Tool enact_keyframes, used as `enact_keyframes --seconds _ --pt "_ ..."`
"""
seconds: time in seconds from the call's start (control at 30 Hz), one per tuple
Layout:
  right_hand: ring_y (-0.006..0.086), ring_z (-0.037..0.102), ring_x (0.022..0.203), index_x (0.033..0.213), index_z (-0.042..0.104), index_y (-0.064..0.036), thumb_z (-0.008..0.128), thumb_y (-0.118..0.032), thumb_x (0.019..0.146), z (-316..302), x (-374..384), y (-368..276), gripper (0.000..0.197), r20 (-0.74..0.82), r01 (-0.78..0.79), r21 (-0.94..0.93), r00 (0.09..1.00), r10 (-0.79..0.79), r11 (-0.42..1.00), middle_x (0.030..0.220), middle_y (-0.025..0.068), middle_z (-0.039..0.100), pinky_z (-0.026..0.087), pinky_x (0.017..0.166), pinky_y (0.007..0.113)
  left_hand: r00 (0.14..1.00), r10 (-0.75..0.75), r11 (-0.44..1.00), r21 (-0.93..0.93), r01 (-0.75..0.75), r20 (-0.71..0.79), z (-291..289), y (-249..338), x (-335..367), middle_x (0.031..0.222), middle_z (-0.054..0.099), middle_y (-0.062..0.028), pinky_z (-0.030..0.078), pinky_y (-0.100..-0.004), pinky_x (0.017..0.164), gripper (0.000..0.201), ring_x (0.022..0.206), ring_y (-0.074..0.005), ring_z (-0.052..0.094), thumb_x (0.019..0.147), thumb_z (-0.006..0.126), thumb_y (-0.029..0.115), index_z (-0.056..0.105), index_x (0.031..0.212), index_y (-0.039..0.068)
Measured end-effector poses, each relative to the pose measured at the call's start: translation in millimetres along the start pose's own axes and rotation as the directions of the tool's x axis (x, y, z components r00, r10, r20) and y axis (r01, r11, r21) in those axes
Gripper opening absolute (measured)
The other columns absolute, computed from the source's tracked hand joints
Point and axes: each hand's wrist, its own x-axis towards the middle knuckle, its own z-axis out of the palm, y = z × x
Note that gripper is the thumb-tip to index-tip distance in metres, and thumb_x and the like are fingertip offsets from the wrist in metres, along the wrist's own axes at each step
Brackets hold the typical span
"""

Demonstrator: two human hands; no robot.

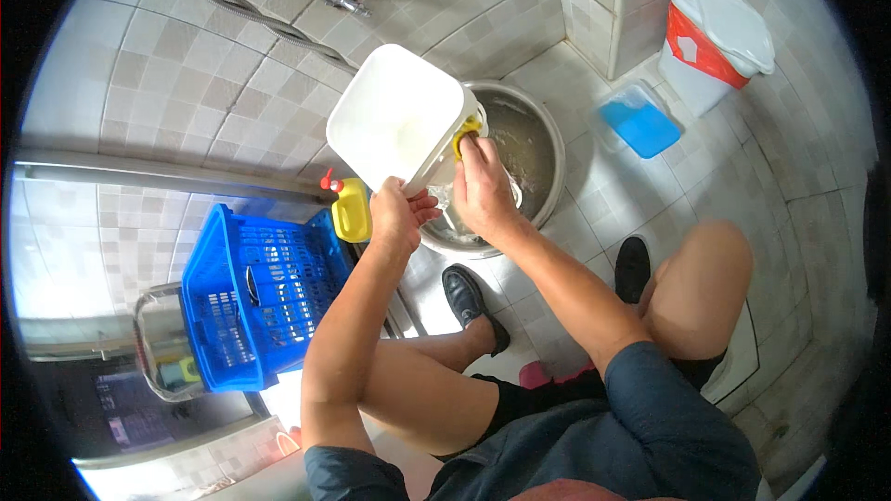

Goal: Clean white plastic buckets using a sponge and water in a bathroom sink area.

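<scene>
A white square plastic bucket (394,116) is tipped on its side over a round metal basin (558,153). Cloudy water (527,144) fills part of that basin. My left hand (401,217) grips the bucket's near edge, its thumb on the plastic and its fingers curled below. Against the bucket's right side, my right hand (484,187) presses a yellow scrubbing pad (467,133), mostly covered by the fingers. A white handle hangs from the bucket near my right wrist.
At left stand a blue plastic basket (223,315) and a yellow jug (351,211) with a red cap. A lidded white bucket (701,83) and a clear-and-blue box (640,121) are at far right. A metal hose (251,19) and a tap (345,0) are on the wall.
</scene>
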Motion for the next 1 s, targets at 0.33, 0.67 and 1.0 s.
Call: enact_keyframes --seconds 0.33,0.67,1.0 --pt "0.0414 0.057 0.096 0.124 0.049 0.0061 0.057 0.000 0.092 -10 6 4 0.035 -0.142 -0.074 0.101 0.986 0.088 0.992 0.103 0.0239 0.056 0.047 0.084 0.047 0.996 -0.028 0.998 -0.060 0.033 0.084 11 0 8 0.081 0.061 -0.0185 0.054 -0.0419 0.053 0.033 0.062 -0.0274 0.060 0.095 0.040 0.021 0.055 0.100 -0.008" --pt "0.0454 0.053 0.103 0.122 0.048 0.0129 0.059 -0.003 0.088 -19 -5 -23 0.039 0.116 -0.137 -0.159 0.981 0.156 0.978 0.116 0.0289 0.047 0.046 0.092 0.050 0.983 -0.073 0.995 -0.054 0.083 0.170 15 -8 12 0.081 0.060 -0.0143 0.046 -0.0387 0.053 0.039 0.062 -0.0229 0.054 0.098 0.035 0.029 0.057 0.109 -0.002" --pt "0.0336 0.062 0.088 0.116 0.059 0.0048 0.051 -0.005 0.097 -21 -5 14 0.023 -0.088 -0.407 0.431 0.869 0.486 0.805 0.098 0.0226 0.063 0.049 0.081 0.041 0.986 -0.053 0.997 -0.043 0.060 0.159 20 15 -10 0.084 0.059 -0.0149 0.044 -0.0369 0.054 0.043 0.065 -0.0221 0.054 0.097 0.033 0.030 0.055 0.115 -0.002"
